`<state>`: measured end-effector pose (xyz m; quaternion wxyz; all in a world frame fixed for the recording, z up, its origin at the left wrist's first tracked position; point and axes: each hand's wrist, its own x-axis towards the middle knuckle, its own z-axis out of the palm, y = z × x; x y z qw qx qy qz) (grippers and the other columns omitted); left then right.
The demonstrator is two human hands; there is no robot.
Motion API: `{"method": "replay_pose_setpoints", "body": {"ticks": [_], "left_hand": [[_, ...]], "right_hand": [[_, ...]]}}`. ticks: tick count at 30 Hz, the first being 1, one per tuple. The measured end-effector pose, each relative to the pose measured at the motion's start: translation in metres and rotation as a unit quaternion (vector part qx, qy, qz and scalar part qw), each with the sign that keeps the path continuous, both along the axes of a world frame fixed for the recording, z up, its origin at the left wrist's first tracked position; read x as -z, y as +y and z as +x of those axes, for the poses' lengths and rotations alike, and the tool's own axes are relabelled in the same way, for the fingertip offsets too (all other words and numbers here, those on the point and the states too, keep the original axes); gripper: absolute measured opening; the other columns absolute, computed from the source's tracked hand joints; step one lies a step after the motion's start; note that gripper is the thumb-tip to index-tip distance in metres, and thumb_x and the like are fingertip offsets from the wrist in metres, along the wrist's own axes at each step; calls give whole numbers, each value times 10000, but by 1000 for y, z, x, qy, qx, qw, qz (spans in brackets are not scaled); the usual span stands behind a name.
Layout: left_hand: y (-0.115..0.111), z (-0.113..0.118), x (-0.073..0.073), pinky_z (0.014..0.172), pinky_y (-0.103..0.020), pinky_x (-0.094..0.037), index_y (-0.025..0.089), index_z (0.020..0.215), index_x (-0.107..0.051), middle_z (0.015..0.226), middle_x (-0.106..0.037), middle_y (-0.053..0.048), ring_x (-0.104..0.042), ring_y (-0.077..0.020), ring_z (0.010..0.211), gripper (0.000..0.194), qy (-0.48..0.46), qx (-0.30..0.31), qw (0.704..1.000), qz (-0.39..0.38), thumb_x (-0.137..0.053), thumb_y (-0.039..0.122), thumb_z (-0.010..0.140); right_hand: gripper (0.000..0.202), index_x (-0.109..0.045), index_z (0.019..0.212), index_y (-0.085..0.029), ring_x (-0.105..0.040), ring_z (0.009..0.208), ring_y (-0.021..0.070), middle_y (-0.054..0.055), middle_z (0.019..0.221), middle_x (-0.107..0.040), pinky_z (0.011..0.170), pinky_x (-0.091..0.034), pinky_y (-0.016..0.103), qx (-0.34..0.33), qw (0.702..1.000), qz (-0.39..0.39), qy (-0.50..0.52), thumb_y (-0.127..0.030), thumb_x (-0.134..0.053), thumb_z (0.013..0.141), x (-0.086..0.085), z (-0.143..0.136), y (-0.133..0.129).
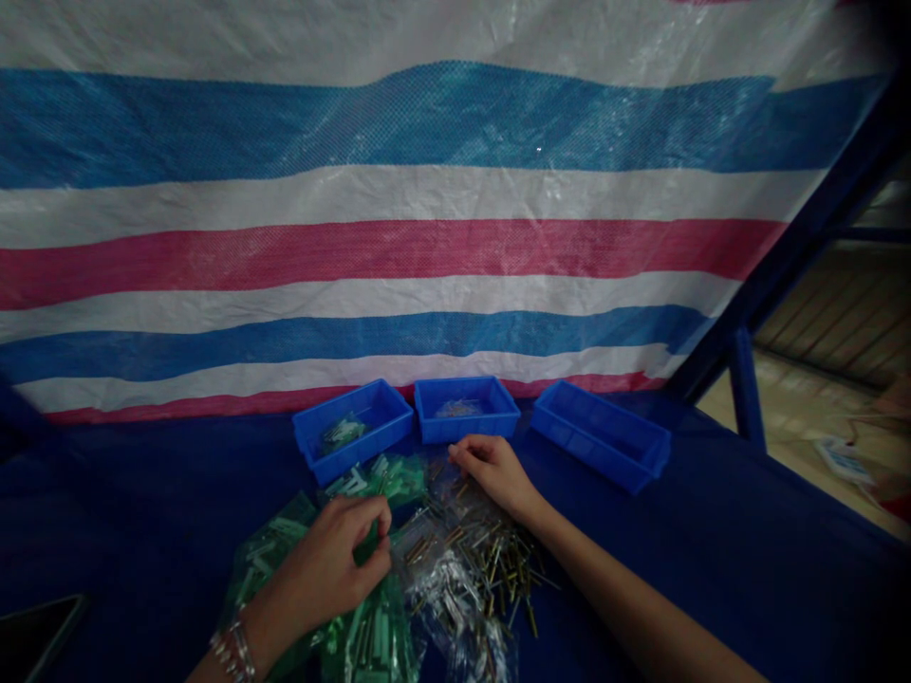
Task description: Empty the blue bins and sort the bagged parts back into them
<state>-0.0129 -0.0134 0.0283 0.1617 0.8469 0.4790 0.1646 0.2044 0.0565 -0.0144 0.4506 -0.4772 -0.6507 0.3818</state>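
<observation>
My left hand (348, 550), with a bracelet at the wrist, is over green plastic bags (374, 631) of pale sticks, its thumb and fingers curled toward each other. Whatever might be between those fingertips is too small to make out. My right hand (494, 470) hovers near the front of the middle blue bin (466, 427), thumb and forefinger pinched together; anything in the pinch cannot be made out. Below it lie clear bags (455, 588) and a loose heap of thin brass-coloured pins (502, 564). Small clear pieces sit inside the middle bin.
The left blue bin (356, 455) holds a small greenish bag. A third blue bin (604, 436) stands tilted at the right. A striped sheet (427, 256) hangs behind the dark blue table (683, 531). A dark flat device (39, 636) lies at the lower left.
</observation>
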Motion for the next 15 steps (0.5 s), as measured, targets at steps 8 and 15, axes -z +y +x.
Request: {"method": "replay_pose_setpoints", "body": {"ticks": [8, 15], "left_hand": [[-1, 1, 0, 578, -278, -324, 198, 661, -429, 575, -429, 31, -435, -153, 611, 45, -20, -2, 1000, 14, -456, 198, 698], [-2, 2, -2, 563, -279, -330, 201, 636, -452, 540, -436, 31, -453, -157, 587, 84, -11, -3, 999, 52, -439, 169, 712]], "right_hand": [[258, -551, 576, -148, -412, 431, 90, -21, 465, -476, 428, -299, 197, 4, 1000, 9, -6, -338, -491, 739, 2, 0, 0], [261, -541, 574, -150, -405, 434, 88, -22, 463, -470, 428, -302, 196, 0, 1000, 5, -9, -344, -491, 741, 0, 0, -1]]}}
